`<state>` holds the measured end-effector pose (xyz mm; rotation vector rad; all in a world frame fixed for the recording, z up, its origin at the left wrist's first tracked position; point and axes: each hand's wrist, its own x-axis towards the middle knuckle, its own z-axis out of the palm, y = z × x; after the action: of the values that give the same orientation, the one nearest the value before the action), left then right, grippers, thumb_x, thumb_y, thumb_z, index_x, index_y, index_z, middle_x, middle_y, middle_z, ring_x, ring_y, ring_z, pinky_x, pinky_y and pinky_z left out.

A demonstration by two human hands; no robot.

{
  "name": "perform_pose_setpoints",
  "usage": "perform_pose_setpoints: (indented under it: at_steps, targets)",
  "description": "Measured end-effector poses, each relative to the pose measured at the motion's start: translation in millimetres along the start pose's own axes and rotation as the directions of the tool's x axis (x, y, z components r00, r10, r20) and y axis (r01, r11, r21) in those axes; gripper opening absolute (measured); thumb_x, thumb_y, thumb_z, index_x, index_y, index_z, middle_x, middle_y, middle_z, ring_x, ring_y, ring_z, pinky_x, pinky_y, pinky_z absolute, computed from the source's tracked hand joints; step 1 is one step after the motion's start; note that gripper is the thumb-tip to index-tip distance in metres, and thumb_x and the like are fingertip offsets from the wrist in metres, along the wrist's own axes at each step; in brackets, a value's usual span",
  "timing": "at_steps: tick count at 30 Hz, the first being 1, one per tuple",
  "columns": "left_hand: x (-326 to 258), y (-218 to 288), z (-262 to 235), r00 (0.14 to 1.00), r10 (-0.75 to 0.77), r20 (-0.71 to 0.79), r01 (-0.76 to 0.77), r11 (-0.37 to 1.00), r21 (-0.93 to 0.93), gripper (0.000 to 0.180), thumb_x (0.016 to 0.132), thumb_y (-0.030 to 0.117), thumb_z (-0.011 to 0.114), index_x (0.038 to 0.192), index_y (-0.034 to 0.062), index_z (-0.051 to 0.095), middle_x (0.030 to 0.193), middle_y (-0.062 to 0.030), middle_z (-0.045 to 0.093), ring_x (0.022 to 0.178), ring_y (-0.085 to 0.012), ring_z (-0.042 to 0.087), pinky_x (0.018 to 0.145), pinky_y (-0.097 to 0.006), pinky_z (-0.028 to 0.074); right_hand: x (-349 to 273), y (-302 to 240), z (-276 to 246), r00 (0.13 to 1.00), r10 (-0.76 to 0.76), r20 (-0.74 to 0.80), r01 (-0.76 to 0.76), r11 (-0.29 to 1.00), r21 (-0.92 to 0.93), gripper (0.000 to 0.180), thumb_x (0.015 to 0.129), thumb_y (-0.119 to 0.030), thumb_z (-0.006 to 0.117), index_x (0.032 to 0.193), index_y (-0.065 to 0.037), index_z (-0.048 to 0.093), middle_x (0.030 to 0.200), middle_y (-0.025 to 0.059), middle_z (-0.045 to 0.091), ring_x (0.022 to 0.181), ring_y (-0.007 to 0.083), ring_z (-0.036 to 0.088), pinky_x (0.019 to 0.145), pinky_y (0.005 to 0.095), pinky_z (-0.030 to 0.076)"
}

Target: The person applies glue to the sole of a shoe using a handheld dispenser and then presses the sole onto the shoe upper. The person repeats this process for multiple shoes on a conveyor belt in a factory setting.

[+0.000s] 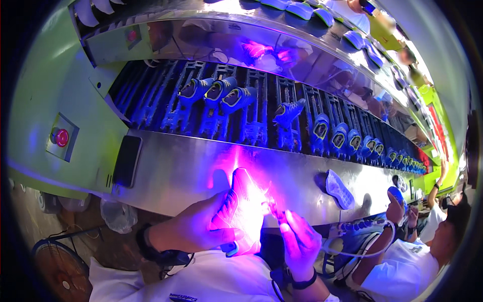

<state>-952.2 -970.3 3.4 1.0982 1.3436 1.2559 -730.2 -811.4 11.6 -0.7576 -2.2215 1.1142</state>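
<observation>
Bright violet light falls on a shoe [241,204], washing out much of its surface. The shoe stands upright, toe up, over the near edge of the steel ledge, and my left hand [214,219] is closed round its left side. To the right of the shoe, my right hand [300,239] pinches a slim, brush-like tool [273,207]. The tool's tip is at or very near the shoe's side; glare hides whether they touch. A pale blue shoe sole [339,190] lies on the ledge to the right.
Beyond the steel ledge [176,156], a slatted conveyor [256,110] carries several blue shoes [239,98]. A dark phone [128,161] rests at the ledge's left end, beside a green panel with a red button [62,137]. Co-workers [402,267] sit close on the right. A fan [60,272] stands lower left.
</observation>
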Motion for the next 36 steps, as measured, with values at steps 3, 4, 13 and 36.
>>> perform_pose_setpoints:
  at_steps: [3,4,13,36]
  targets:
    - [-4,0,-2,0.996,0.074,-0.059,-0.069,0.995,0.078,0.088,0.092,0.026,0.076,0.155,-0.008,0.025,0.143,-0.0222,0.054,0.131,-0.0287,0.054,0.112,-0.041,0.041,15,1,6,0.991,-0.135,-0.018,0.134,0.989,-0.064,0.026,0.087,0.001,0.072,0.112,0.006,0.072,0.105,0.0218,0.074,0.094,0.0326,0.074,0.086,0.0376,0.057]
    - [-5,-1,-2,0.991,0.101,-0.084,-0.091,0.989,0.118,0.091,0.092,0.03,0.077,0.155,-0.0098,0.025,0.141,-0.0244,0.055,0.129,-0.0305,0.057,0.11,-0.042,0.043,17,1,8,0.987,-0.156,-0.02,0.154,0.985,-0.074,0.025,0.086,0.003,0.073,0.111,0.005,0.073,0.104,0.0207,0.075,0.092,0.0339,0.073,0.085,0.0384,0.058]
    - [-7,-3,-9,0.979,-0.026,-0.202,-0.023,0.97,-0.241,0.081,0.099,0.015,0.065,0.16,-0.0064,0.015,0.163,-0.0188,0.028,0.152,-0.0252,0.025,0.123,-0.041,0.023,-4,11,8,0.985,0.075,0.155,-0.089,0.993,0.081,0.025,0.088,-0.003,0.075,0.112,0.004,0.074,0.109,0.0208,0.075,0.1,0.03,0.074,0.089,0.0361,0.057]
    - [-20,-69,-12,0.96,-0.224,-0.17,0.099,0.835,-0.542,0.066,0.104,0.015,0.059,0.158,0.0045,0.025,0.139,-0.0253,0.045,0.114,-0.0397,0.065,0.092,-0.048,0.058,31,-20,12,0.934,-0.337,0.122,0.355,0.915,-0.193,0.027,0.082,0.008,0.07,0.109,0.01,0.071,0.102,0.0233,0.073,0.092,0.034,0.071,0.086,0.0404,0.055]
